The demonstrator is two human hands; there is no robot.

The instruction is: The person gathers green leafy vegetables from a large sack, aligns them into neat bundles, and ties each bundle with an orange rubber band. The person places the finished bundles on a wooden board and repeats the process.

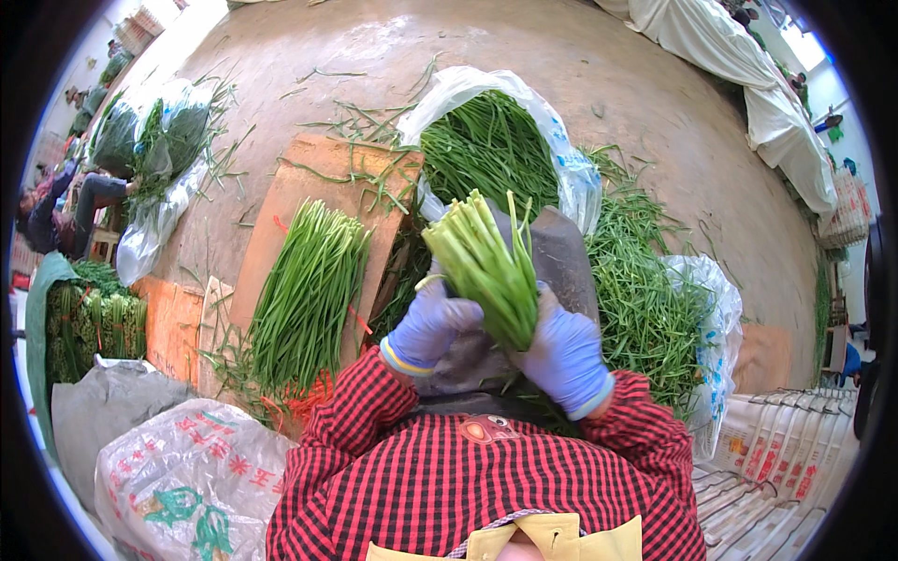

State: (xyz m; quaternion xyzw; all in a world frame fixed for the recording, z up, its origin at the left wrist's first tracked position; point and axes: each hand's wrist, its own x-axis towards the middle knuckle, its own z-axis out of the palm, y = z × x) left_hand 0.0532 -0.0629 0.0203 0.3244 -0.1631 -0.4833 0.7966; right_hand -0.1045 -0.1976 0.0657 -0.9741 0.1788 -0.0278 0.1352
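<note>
A bunch of leafy green stalks (487,270), cut ends up, is held above my lap between my gloved hands. My left hand (438,319) grips its left side, and my right hand (565,350) wraps its right side. Left of them, a larger bundle of long green leaves (309,294) lies on a wooden board (273,210). Beyond the held bunch stands an open plastic bag (575,175) filled with long green leaves (491,144). Red ties (309,400) lie at the near end of the board. A dark cloth (561,252) covers my lap.
A heap of loose green leaves (645,301) lies to the right beside a plastic bag (719,343). A white crate (779,449) stands at the near right. At left are a printed plastic sack (196,484), a container of tied bundles (95,322) and a seated person (66,207).
</note>
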